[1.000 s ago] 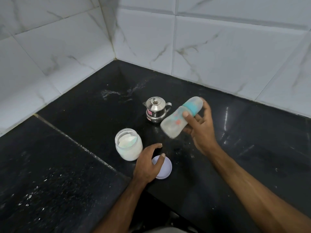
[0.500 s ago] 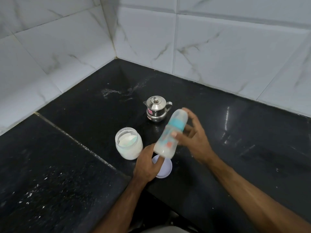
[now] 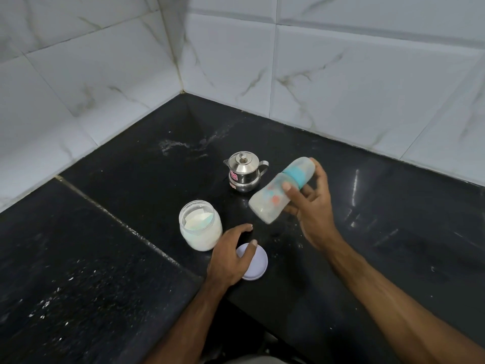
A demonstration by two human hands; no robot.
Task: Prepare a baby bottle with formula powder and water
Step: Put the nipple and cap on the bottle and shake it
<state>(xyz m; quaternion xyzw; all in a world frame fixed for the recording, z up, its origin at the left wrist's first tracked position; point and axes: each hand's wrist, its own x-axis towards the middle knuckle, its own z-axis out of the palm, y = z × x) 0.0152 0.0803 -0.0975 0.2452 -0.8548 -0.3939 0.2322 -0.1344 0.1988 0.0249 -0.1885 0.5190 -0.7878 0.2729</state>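
Bottle [image 3: 278, 194] at frame centre-right hangs tilted, capped, gripped by the right hand [image 3: 311, 214]; left hand [image 3: 231, 254] rests relaxed over the lid [image 3: 256, 261], beside the open powder jar [image 3: 200, 224]. Hard shaking risks a slipped grip or a leaking cap.

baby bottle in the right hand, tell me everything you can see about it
The frosted translucent plastic baby bottle has a teal collar ring, a clear cap over its top and faint orange and teal prints on its body. It looks cloudy inside. It is tilted, base down toward the left, top up toward the right, held above the black stone counter. The right hand grips it, thumb across the front, fingers behind. Nothing else touches it.
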